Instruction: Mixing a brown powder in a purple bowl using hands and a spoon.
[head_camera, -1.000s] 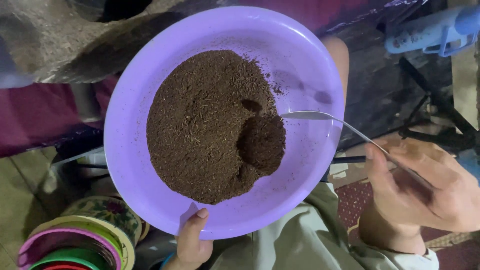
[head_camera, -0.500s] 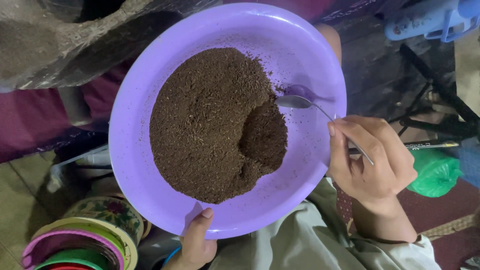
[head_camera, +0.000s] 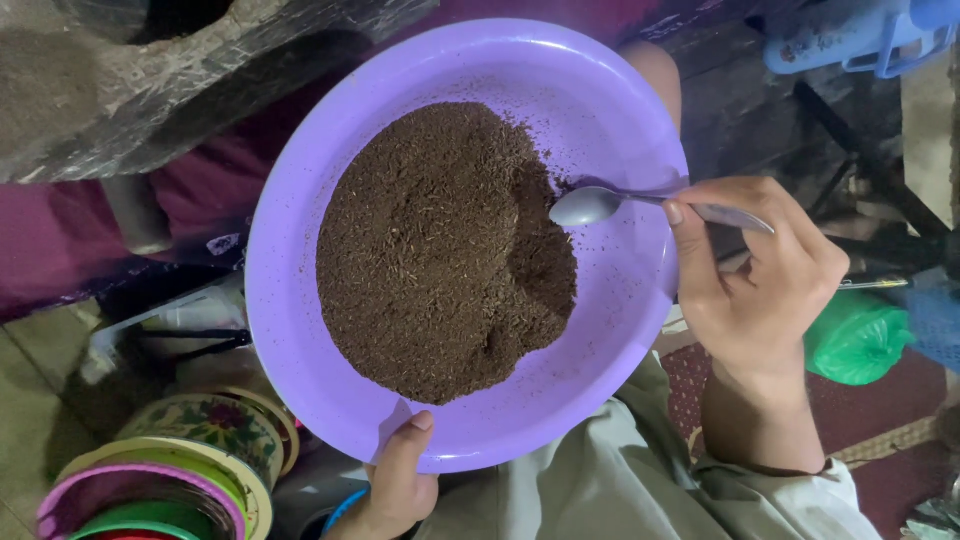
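A purple plastic bowl (head_camera: 330, 170) holds a heap of dark brown powder (head_camera: 440, 250). My left hand (head_camera: 395, 485) grips the bowl's near rim, thumb on the inside edge. My right hand (head_camera: 760, 280) holds a metal spoon (head_camera: 600, 205) by its handle. The spoon's bowl hovers at the right edge of the powder and looks empty. A scooped hollow shows in the powder just below the spoon.
A stack of round colourful containers (head_camera: 180, 470) stands at the lower left. A green plastic bag (head_camera: 860, 335) lies at the right, a blue plastic object (head_camera: 850, 40) at the top right. A rough stone-like block (head_camera: 150, 80) fills the upper left.
My right hand has moved closer to the bowl and slid up the spoon's handle. The spoon has lifted out of the powder. The camera view has drawn nearer.
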